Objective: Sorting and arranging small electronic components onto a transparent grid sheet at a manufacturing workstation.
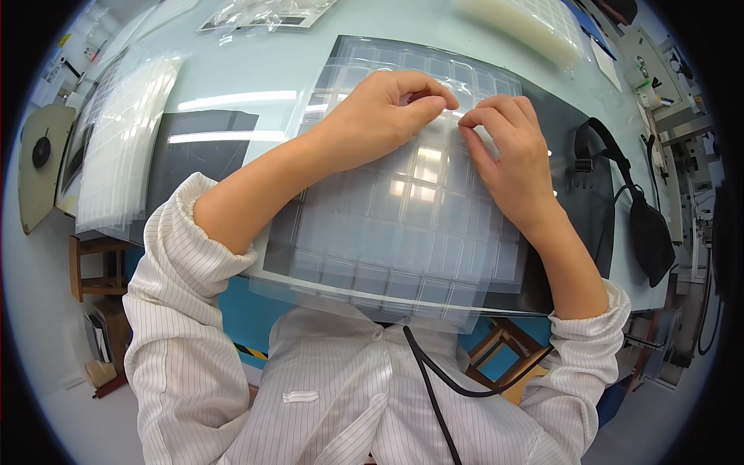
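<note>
Clear plastic sheets [372, 225] with a grid of rectangular pockets lie stacked over a dark mat, their near edge hanging past the table's front edge. Above their far half, my left hand [387, 116] is closed, thumb and index finger drawn together at the tips. My right hand [513, 151] sits just to its right, also closed in a pinch, its fingertips a short gap from the left ones. Anything between the fingertips is too small or too clear to make out. Glare from the lights covers the middle of the sheets.
More pocketed sheets [128, 147] are stacked at the left, and a thick pile [531, 27] stands at the far right. Bagged items [267, 12] lie at the back. A black strap with a pouch [649, 232] rests at the right edge. A black cable [457, 387] crosses my lap.
</note>
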### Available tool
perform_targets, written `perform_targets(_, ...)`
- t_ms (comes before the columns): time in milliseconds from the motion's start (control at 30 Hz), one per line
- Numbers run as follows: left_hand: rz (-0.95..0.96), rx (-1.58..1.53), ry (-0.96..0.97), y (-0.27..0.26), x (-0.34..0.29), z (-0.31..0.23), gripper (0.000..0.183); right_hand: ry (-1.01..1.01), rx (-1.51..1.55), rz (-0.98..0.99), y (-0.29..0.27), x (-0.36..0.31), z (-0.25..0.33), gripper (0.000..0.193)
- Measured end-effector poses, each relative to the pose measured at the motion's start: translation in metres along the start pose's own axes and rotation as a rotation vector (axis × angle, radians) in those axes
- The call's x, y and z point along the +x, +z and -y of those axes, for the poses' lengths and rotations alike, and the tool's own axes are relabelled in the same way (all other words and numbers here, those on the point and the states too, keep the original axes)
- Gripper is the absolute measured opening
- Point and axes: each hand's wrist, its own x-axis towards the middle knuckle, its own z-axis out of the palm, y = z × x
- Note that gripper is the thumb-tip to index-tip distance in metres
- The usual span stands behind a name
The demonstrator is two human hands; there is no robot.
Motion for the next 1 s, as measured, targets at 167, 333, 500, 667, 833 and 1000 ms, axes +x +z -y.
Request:
perform_targets(167, 0.068, 0.111, 0.045, 0.006, 0.002, -0.011, 0.024, 0.202, 0.469, 0.020, -0.022, 0.008, 0.005, 0.010)
perform_targets(333, 0.025, -0.094, -0.010, 0.011, 0.005, -0.008, 0.023, 0.175, 0.117, -0.010, -0.023, 0.000, -0.011, 0.009)
perform_targets(500, -0.030, -0.138, -0.124, 0.009, 0.001, -0.008, 0.024, 0.205, 0.054, 0.089, -0.021, -0.010, -0.009, 0.010)
perform_targets(667, -0.026, -0.134, -0.113, 0.011, 0.001, -0.008, 0.031, 0.157, -0.009, 0.116, -0.025, -0.012, -0.006, 0.007)
perform_targets(833, -0.005, -0.125, -0.112, 0.012, 0.001, -0.011, 0.031, 0.115, 0.005, 0.059, -0.023, -0.012, -0.007, 0.007)
perform_targets(1000, 0.021, -0.118, -0.112, 0.011, 0.000, -0.011, 0.032, 0.157, 0.031, 0.057, -0.020, -0.015, -0.006, 0.007)
